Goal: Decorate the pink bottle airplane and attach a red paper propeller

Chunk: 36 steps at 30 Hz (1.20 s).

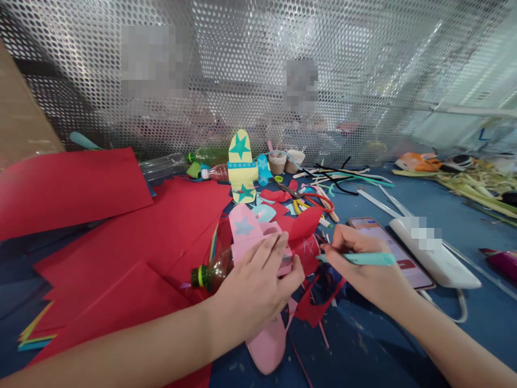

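My left hand (258, 269) wraps over the middle of a toy plane. Its body is a green plastic bottle (221, 268) lying on its side, with a yellow-green ring at the neck. Pink paper wings (264, 350) stick out on both sides, one bearing a pale blue star. Red paper (307, 250) with light lines on it covers the tail end, and red pieces flare from it. My right hand (359, 258) pinches a mint-green pen (369, 259), its tip at the red paper's edge. Whether the tip touches the paper, I cannot tell.
Large red sheets (161, 226) cover the left side. Behind stand a yellow paper plane (242, 167) and paper cups (278, 161). Orange-handled scissors (319, 202) lie among scraps. To the right are a phone (391, 250) and a white power bank (436, 258) with a cable.
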Each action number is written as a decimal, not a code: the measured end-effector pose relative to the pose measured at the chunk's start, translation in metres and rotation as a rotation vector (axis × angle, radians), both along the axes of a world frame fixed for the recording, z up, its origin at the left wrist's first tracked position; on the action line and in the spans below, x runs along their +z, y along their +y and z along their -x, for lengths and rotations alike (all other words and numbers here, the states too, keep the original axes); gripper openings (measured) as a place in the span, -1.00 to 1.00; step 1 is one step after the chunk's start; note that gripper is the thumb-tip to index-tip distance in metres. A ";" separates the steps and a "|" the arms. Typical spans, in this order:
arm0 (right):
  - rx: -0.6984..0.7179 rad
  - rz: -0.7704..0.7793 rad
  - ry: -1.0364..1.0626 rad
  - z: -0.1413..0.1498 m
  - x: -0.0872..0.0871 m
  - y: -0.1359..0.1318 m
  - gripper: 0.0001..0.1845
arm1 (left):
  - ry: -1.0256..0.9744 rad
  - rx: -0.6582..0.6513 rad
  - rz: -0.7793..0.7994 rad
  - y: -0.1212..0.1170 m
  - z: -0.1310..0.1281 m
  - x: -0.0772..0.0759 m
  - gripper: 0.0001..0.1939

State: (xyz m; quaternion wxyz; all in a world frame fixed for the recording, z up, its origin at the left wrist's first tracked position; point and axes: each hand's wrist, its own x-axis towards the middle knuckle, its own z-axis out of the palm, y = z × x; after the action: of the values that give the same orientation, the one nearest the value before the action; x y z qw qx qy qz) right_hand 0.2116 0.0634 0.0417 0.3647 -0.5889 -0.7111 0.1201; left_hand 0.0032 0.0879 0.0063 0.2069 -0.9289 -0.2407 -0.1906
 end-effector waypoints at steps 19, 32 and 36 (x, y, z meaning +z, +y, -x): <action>0.049 -0.013 0.020 0.004 -0.004 -0.002 -0.74 | 0.005 0.003 -0.021 -0.001 0.000 0.001 -0.63; 0.093 -0.003 -0.011 0.004 -0.004 -0.003 -0.75 | -0.003 0.006 -0.008 -0.001 0.001 0.000 -0.61; 0.070 -0.022 -0.050 0.002 -0.003 -0.003 -0.73 | 0.023 0.006 -0.004 -0.001 0.000 0.000 -0.58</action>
State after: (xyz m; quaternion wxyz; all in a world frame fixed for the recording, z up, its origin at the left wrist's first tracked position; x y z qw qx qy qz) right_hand 0.2095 0.0607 0.0383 0.3492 -0.5624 -0.7414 0.1102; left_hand 0.0029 0.0869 0.0059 0.2122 -0.9299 -0.2406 -0.1799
